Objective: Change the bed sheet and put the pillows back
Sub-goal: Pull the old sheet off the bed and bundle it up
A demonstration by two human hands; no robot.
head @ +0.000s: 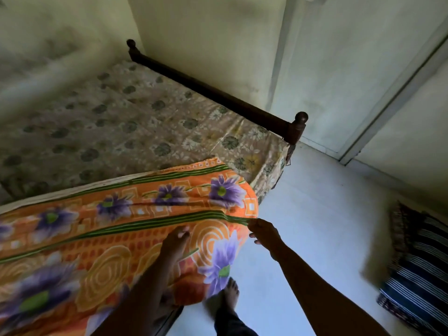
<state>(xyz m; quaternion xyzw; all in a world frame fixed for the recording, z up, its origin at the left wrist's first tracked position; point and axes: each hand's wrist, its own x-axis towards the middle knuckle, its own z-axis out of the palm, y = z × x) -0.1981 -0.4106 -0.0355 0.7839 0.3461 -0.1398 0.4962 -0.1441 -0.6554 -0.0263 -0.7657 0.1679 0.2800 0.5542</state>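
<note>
Spreading underway: orange sheet [145, 229] is pinched by right hand [263, 230] fingers; grip of left hand [175, 242] cannot be told; far mattress [121, 117] is to be covered.

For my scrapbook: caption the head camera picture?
Left hand touches, right hand pinches the orange flowered sheet over the bed.
</note>
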